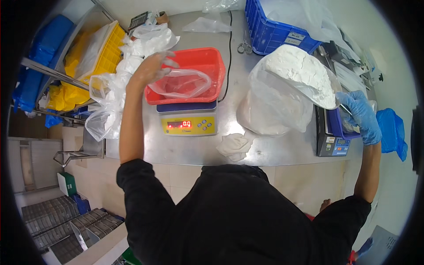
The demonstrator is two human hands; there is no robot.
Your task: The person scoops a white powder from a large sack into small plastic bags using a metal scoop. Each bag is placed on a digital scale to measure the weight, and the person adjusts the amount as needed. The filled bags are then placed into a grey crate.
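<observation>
My right hand (359, 114), in a blue glove, grips the handle of a metal scoop (335, 86). White powder (301, 74) is heaped in the scoop, which is held above a large clear plastic bag (276, 107). My left hand (159, 64) is bare and dusted with powder, its fingers apart over the left side of a red plastic tray (202, 59). Inside the tray an open clear plastic bag (180, 94) lies with its mouth spread, close to that hand. The tray rests on a yellow-fronted digital scale (188, 126) with a lit display.
Tied bags of white powder (132, 64) line the table's left side. A crumpled cloth (234, 145) lies near the front edge. Scissors (244, 46) and a blue crate (271, 31) stand behind. At right, a second scale (333, 145) carries a purple tray (336, 124).
</observation>
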